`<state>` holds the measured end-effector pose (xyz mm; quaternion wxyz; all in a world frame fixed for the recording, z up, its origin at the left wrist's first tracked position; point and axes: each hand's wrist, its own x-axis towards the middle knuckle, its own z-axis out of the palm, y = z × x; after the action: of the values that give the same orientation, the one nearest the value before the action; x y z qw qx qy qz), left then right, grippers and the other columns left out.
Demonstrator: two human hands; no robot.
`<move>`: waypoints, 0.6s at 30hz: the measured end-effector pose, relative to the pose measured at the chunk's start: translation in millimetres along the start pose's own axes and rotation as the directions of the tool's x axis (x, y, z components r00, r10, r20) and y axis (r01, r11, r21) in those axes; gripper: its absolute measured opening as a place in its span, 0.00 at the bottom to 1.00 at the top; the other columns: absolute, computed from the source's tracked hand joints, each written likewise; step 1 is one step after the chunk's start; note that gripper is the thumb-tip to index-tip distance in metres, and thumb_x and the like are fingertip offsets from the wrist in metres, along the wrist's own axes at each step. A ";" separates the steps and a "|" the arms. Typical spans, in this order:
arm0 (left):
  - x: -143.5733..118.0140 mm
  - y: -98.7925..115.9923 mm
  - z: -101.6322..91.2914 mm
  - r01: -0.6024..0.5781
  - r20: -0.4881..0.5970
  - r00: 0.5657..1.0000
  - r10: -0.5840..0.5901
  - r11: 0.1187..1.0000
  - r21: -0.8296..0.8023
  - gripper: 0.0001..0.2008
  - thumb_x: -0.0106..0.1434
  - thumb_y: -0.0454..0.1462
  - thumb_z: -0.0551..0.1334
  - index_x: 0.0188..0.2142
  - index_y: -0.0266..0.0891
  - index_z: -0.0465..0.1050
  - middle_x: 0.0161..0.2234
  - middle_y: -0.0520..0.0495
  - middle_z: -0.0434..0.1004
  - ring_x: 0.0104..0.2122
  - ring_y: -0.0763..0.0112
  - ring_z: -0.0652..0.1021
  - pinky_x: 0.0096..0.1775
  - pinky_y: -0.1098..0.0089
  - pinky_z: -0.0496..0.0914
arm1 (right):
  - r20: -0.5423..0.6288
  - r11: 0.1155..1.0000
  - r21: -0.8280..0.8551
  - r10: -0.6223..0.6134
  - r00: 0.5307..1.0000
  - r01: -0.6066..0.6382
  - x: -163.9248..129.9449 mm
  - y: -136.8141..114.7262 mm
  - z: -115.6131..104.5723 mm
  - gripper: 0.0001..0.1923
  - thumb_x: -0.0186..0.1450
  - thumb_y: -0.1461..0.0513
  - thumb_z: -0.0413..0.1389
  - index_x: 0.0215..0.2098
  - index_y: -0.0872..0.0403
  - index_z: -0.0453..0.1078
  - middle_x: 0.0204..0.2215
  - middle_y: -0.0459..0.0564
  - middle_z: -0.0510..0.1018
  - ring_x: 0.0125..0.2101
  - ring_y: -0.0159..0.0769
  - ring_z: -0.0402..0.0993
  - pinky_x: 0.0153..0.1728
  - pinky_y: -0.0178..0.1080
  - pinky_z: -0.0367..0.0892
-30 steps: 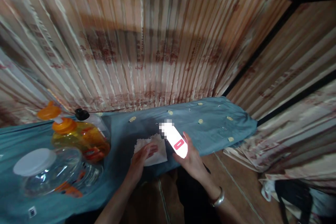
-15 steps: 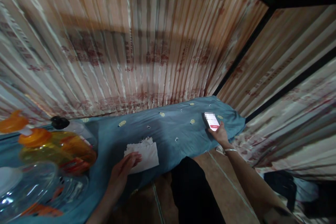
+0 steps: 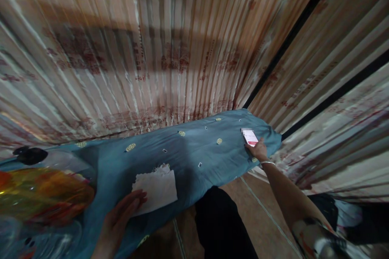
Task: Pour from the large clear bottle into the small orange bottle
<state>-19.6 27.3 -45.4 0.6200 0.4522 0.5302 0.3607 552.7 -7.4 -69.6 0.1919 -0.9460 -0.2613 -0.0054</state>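
I get a dim, muted feed, and the lit screen of the phone (image 3: 251, 139) is its brightest patch, its top masked by coarse pixel blocks. A broad, soft-edged shadow crosses the pleated curtain (image 3: 170, 93); another darkens the blue cloth (image 3: 115, 178) around the pale paper (image 3: 158, 192). My wide lens stretches things toward the borders. The amber bottle (image 3: 57, 194) looks smeared, and the upper right corner sinks into black.
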 end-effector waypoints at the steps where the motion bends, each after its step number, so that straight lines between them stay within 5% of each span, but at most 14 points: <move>1: 0.1 0.0 -0.4 0.007 -0.012 1.000 -0.007 1.000 0.003 0.30 0.38 0.59 0.71 0.36 0.44 0.79 0.39 0.43 0.83 0.42 0.53 0.81 0.53 0.55 0.71 | 0.000 1.000 -0.002 0.003 1.000 -0.003 2.5 0.9 0.3 0.47 0.56 0.53 0.61 0.63 0.71 0.47 0.53 0.77 0.71 0.56 0.61 0.69 0.52 0.50 0.65; 12: -2.8 6.8 5.9 0.063 -0.089 0.994 -0.061 0.998 0.023 0.32 0.31 0.60 0.72 0.33 0.45 0.80 0.37 0.43 0.84 0.40 0.51 0.82 0.51 0.55 0.73 | 0.019 0.999 0.019 0.034 0.999 -0.035 19.4 -0.6 -1.5 0.43 0.58 0.55 0.59 0.62 0.72 0.48 0.51 0.78 0.72 0.52 0.59 0.73 0.47 0.49 0.69; 18: -3.8 7.1 6.5 0.040 -0.106 0.994 -0.037 0.999 0.023 0.32 0.32 0.60 0.71 0.32 0.42 0.79 0.35 0.42 0.84 0.38 0.54 0.82 0.48 0.59 0.74 | -0.059 0.995 0.041 -0.094 0.994 0.096 -7.7 -15.5 -8.8 0.46 0.59 0.53 0.58 0.64 0.73 0.44 0.62 0.81 0.57 0.63 0.65 0.56 0.59 0.57 0.56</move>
<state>-13.6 25.0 -37.3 0.5922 0.4300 0.5753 0.3652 539.2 -2.2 -56.7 0.2192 -0.9276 -0.3005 -0.0357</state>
